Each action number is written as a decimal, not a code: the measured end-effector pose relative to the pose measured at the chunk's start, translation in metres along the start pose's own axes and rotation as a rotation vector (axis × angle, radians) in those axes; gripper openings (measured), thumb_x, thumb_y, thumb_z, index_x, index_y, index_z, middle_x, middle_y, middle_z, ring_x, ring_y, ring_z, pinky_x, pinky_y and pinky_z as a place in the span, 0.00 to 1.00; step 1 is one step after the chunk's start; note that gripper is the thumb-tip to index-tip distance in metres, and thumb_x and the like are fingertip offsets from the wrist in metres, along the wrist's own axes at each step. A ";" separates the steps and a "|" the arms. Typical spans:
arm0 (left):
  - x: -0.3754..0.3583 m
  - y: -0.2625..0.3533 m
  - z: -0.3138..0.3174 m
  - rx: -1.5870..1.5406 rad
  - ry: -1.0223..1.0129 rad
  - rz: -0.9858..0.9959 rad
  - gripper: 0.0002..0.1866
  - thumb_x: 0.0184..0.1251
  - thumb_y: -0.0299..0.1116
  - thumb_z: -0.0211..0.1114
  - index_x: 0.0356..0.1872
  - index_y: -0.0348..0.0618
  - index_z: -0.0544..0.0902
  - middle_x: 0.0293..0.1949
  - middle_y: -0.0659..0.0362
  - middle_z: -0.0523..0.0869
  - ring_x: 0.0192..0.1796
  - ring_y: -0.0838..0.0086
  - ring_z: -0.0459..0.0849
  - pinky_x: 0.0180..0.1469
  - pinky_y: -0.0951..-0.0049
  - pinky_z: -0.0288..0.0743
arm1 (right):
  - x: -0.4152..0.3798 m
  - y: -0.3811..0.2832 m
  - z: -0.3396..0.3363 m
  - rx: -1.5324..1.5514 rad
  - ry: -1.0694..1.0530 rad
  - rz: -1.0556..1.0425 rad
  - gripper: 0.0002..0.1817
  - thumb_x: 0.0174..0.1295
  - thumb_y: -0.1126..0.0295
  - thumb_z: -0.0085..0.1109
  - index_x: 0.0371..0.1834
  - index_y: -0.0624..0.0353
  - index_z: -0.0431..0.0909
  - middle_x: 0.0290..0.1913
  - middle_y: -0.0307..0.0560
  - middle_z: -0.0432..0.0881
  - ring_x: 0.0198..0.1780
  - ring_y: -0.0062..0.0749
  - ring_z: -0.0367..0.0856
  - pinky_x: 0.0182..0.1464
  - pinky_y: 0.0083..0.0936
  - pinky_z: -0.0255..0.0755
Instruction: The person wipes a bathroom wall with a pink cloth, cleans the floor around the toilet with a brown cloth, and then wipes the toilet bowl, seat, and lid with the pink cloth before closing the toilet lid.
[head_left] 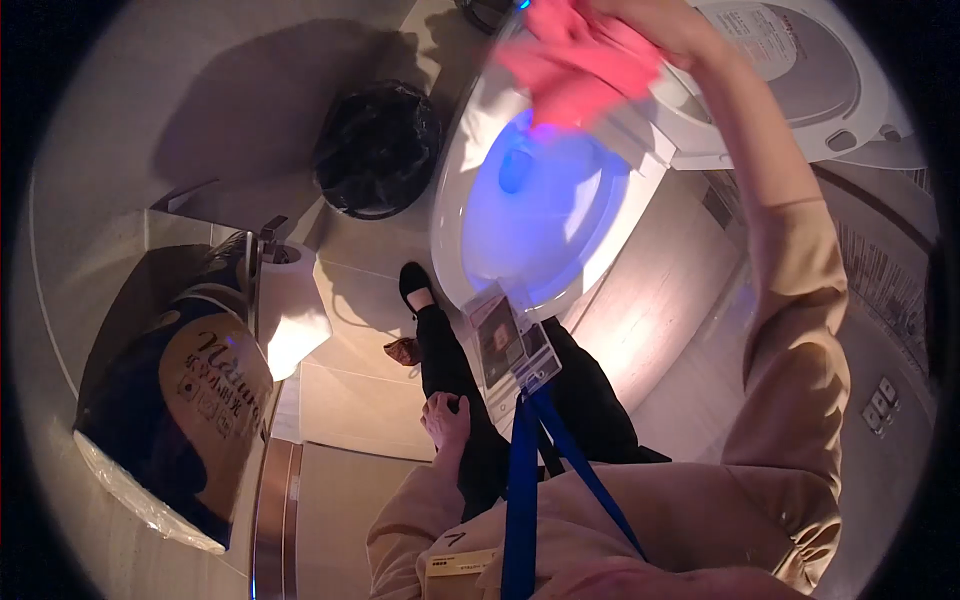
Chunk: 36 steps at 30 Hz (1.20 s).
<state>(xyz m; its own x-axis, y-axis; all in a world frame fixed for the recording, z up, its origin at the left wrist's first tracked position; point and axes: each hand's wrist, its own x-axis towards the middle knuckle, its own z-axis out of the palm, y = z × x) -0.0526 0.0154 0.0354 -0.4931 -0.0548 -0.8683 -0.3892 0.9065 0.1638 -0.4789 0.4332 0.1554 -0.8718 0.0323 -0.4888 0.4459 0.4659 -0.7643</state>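
Note:
A pink cloth (pixel 585 75), blurred by motion, hangs from my right hand (pixel 660 25) at the top of the view. The cloth overlaps the far rim of a white toilet bowl (pixel 447 225), and my right fingers are partly hidden behind its folds. Blue light glows inside the bowl. To the right of the cloth, the toilet's seat and lid (pixel 850 75) stand raised, with a printed label on them. My left hand (pixel 447 420) rests on my left knee, palm down, fingers laid over the black trousers.
A bin lined with a black bag (pixel 378 150) stands left of the toilet. A toilet paper roll (pixel 290 305) and a large blue printed pack (pixel 190 400) are along the left wall. A badge (pixel 512 340) on a blue lanyard dangles before the bowl's front edge.

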 end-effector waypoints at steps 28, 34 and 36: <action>0.002 -0.040 0.034 0.056 0.092 0.103 0.11 0.50 0.41 0.64 0.31 0.49 0.77 0.44 0.61 0.76 0.53 0.63 0.70 0.54 0.61 0.61 | 0.007 0.164 0.126 -1.171 0.291 -0.551 0.26 0.54 0.57 0.53 0.58 0.49 0.67 0.56 0.41 0.70 0.57 0.36 0.65 0.56 0.35 0.60; -0.002 -0.029 0.026 0.119 0.128 0.155 0.09 0.52 0.40 0.63 0.31 0.49 0.77 0.44 0.61 0.76 0.53 0.63 0.70 0.54 0.61 0.61 | 0.003 0.161 0.123 -1.279 0.148 -0.372 0.22 0.51 0.62 0.56 0.52 0.50 0.72 0.51 0.42 0.74 0.52 0.37 0.70 0.52 0.33 0.65; 0.002 -0.027 0.025 0.092 0.121 0.142 0.09 0.51 0.40 0.64 0.31 0.49 0.77 0.43 0.61 0.76 0.53 0.63 0.70 0.54 0.61 0.62 | 0.013 0.156 0.122 -1.184 0.253 -0.350 0.20 0.50 0.64 0.56 0.49 0.52 0.74 0.48 0.44 0.76 0.50 0.39 0.71 0.52 0.33 0.66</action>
<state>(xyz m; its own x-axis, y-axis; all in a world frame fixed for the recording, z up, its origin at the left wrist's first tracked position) -0.0233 0.0013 0.0178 -0.6298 0.0318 -0.7761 -0.2390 0.9427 0.2326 -0.3960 0.3982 -0.0212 -0.9790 -0.1459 -0.1426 -0.1573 0.9849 0.0723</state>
